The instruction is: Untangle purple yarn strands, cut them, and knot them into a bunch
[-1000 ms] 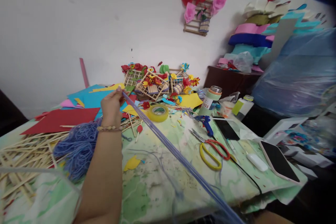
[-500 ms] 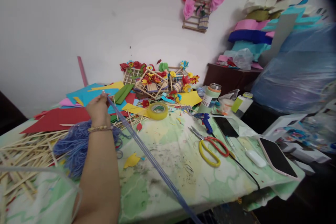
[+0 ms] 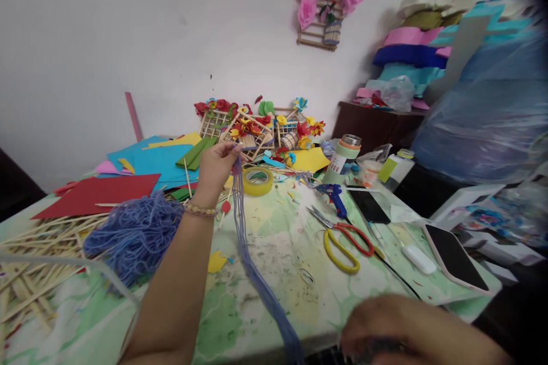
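Note:
My left hand (image 3: 217, 166) is raised over the table and pinches the top end of a bundle of blue yarn strands (image 3: 248, 251). The strands hang down and run toward the near table edge. My right hand (image 3: 398, 331) is at the bottom of the view near the lower end of the strands; it is blurred, and its fingers curl downward. A loose heap of the same blue yarn (image 3: 135, 234) lies on the table left of my left forearm.
Wooden sticks (image 3: 38, 256) lie at the left, coloured paper sheets (image 3: 128, 174) behind. A tape roll (image 3: 258, 181), scissors (image 3: 342, 242), a blue glue gun (image 3: 336, 199), a bottle (image 3: 345, 159), phones (image 3: 454, 262) and paper-flower frames (image 3: 252, 131) crowd the green table (image 3: 278, 228).
My left hand moved right and a little forward with the yarn strands, which now hang more steeply. My right hand has come into view at the bottom edge.

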Available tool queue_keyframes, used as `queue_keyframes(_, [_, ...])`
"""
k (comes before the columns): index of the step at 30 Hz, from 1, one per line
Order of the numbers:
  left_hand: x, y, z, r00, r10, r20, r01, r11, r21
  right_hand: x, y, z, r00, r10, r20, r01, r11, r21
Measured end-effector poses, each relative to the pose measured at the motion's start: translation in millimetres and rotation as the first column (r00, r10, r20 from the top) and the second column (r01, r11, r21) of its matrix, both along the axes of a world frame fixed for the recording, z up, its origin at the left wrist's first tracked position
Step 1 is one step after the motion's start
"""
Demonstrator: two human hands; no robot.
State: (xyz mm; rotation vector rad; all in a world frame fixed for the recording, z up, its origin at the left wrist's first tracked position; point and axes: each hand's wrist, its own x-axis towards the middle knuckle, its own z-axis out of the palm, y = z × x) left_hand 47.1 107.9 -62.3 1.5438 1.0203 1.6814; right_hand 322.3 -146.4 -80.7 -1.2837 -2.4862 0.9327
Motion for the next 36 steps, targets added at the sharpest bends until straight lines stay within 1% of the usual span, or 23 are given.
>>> queue_keyframes(1, [8,-6,2.2,0.999,-0.04,-0.017,0.04,0.999,-0.002,-2,15,10.2,0.997,0.043,-0.059,-0.042,0.999,0.008])
queue_keyframes(2, [14,-12,4.1,0.996,-0.084,-0.039,0.084,0.996,-0.005,-6,34,19.6,0.979,0.059,-0.194,-0.048,0.997,0.063])
queue_keyframes(3, [20,-18,5.5,0.989,-0.129,-0.068,0.129,0.992,-0.01,-12,55,27.3,0.95,0.045,-0.31,-0.012,0.994,0.109])
queue_keyframes(4, [25,-23,6.3,0.98,-0.168,-0.103,0.167,0.986,-0.017,-20,77,32.6,0.905,-0.007,-0.425,0.061,0.991,0.115])
queue_keyframes(6, [32,-28,5.1,0.956,-0.207,-0.209,0.203,0.978,-0.04,-40,125,34.6,0.804,-0.157,-0.573,0.235,0.97,0.065])
queue_keyframes(7, [34,-29,3.1,0.936,-0.212,-0.28,0.203,0.977,-0.059,-51,148,31.1,0.772,-0.225,-0.594,0.3,0.954,0.029])
queue_keyframes(8, [35,-27,0.0,0.913,-0.213,-0.348,0.197,0.977,-0.081,-61,170,25.1,0.741,-0.315,-0.593,0.385,0.923,-0.008])
queue_keyframes(9, [35,-25,-4.0,0.887,-0.212,-0.409,0.186,0.977,-0.102,-70,188,17.2,0.728,-0.399,-0.558,0.461,0.887,-0.033])
queue_keyframes(10, [35,-21,-8.9,0.865,-0.209,-0.457,0.173,0.978,-0.12,-79,204,8.3,0.731,-0.413,-0.544,0.475,0.88,-0.03])
queue_keyframes(12, [34,-11,-21.0,0.84,-0.206,-0.502,0.152,0.978,-0.146,-90,228,-9.9,0.734,-0.43,-0.525,0.497,0.867,-0.016])
queue_keyframes(15, [34,5,-41.3,0.833,-0.213,-0.511,0.134,0.973,-0.186,-98,250,-30.7,0.743,-0.451,-0.494,0.526,0.85,0.014])
queue_keyframes(19, [36,20,-64.1,0.85,-0.255,-0.461,0.148,0.956,-0.254,-98,274,-43.5,0.78,-0.479,-0.402,0.551,0.831,0.079])
queue_keyframes(23, [32,30,-75.9,0.881,-0.289,-0.374,0.172,0.933,-0.316,-103,299,-49.7,0.802,-0.49,-0.343,0.57,0.799,0.193])
queue_keyframes(25, [26,36,-78.4,0.903,-0.28,-0.327,0.157,0.921,-0.356,-106,308,-52.8,0.819,-0.473,-0.324,0.554,0.8,0.232])
queue_keyframes(29, [10,43,-82.9,0.944,-0.244,-0.221,0.117,0.877,-0.466,-108,315,-62.2,0.882,-0.398,-0.251,0.463,0.828,0.316])
queue_keyframes(33, [0,45,-91.1,0.956,-0.257,-0.141,0.132,0.808,-0.574,-102,310,-76.7,0.953,-0.295,-0.069,0.299,0.879,0.371])
queue_keyframes(36, [-1,45,-97.2,0.949,-0.296,-0.109,0.163,0.756,-0.634,-99,310,-84.9,0.964,-0.258,0.058,0.216,0.894,0.393])
